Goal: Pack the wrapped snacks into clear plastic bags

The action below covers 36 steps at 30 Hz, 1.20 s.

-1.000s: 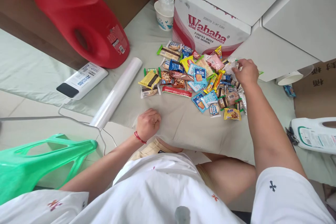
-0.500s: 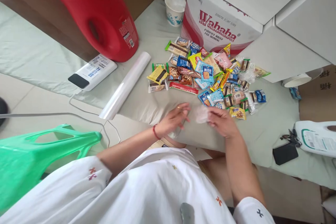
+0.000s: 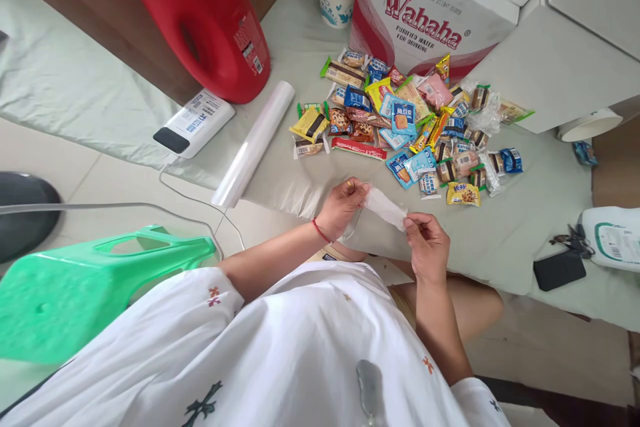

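Stretched between my two hands is a narrow, whitish, translucent plastic bag, flat and slightly slanted. My left hand, with a red cord at its wrist, pinches the upper left end. The lower right end is pinched between thumb and fingers of my right hand. Just beyond the hands lies a spread of small wrapped snacks, among them a red stick packet, a blue-and-white sachet and a yellow cookie packet. Crumpled clear plastic lies among the snacks on the right.
A roll of clear film lies left of the snacks, near a white power bank and a red jug. Behind stand a paper cup and a Wahaha carton. A black wallet-like item and keys lie right; a green stool stands left.
My left hand has closed on the free end of the plastic bag, which was in my right hand alone. The bag is now drawn out between both hands. The view has shifted slightly.
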{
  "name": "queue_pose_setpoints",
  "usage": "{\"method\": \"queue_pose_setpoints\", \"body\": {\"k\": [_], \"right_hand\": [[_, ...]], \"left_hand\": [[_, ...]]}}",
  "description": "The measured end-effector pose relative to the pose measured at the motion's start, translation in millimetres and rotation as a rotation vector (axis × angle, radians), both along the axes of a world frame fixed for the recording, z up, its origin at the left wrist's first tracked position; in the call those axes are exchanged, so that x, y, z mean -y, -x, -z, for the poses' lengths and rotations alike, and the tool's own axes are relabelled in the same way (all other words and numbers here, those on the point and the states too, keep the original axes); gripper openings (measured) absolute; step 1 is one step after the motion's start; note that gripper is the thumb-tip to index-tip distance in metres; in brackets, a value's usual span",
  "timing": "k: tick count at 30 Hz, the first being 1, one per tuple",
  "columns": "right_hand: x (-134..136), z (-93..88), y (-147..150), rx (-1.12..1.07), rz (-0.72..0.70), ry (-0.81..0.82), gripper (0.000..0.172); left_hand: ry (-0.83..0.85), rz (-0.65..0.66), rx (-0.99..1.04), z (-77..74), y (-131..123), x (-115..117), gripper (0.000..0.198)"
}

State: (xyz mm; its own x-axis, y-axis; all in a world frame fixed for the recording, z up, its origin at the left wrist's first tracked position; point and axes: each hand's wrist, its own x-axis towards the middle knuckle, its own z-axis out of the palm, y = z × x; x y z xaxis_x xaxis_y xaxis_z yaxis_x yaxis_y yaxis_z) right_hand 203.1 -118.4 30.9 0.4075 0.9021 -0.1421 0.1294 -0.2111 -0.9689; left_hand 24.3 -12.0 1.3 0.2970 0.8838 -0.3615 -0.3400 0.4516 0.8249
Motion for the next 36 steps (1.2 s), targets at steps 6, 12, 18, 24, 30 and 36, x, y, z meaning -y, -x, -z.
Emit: {"method": "queue_pose_setpoints", "body": {"k": [6, 12, 18, 24, 30, 36], "right_hand": [[-0.6, -4.6, -13.6, -0.245, -0.036, 0.064, 0.053], [-20.7, -2.6, -3.7, -0.497, -0.298, 0.338, 0.053], [-25.1, 1.0, -12.3, -0.278, -0.043, 0.093, 0.036], [-11.1, 6.4, -31.4, 0.048, 0.044, -0.058, 0.029], [-15.0, 0.6, -48.7, -0.030, 0.042, -0.045, 0.040], [-36.0, -20.7, -52.4, 0.081, -0.264, -0.093, 0.054]], "left_hand": [[-0.151, 0.089, 0.060, -15.7, -0.7, 5.9, 0.052], [-0.511, 0.107, -0.198, -13.2, -5.7, 14.4, 0.050], [-0.378, -0.028, -0.334, -0.8, 1.3, 8.0, 0.047], [-0.255, 0.130, -0.200, -6.9, 4.1, 3.7, 0.046], [-0.620, 0.337, -0.240, -22.2, 9.6, 5.2, 0.039], [-0.944, 0.385, -0.361, -24.3, 14.8, 4.2, 0.037]]}}
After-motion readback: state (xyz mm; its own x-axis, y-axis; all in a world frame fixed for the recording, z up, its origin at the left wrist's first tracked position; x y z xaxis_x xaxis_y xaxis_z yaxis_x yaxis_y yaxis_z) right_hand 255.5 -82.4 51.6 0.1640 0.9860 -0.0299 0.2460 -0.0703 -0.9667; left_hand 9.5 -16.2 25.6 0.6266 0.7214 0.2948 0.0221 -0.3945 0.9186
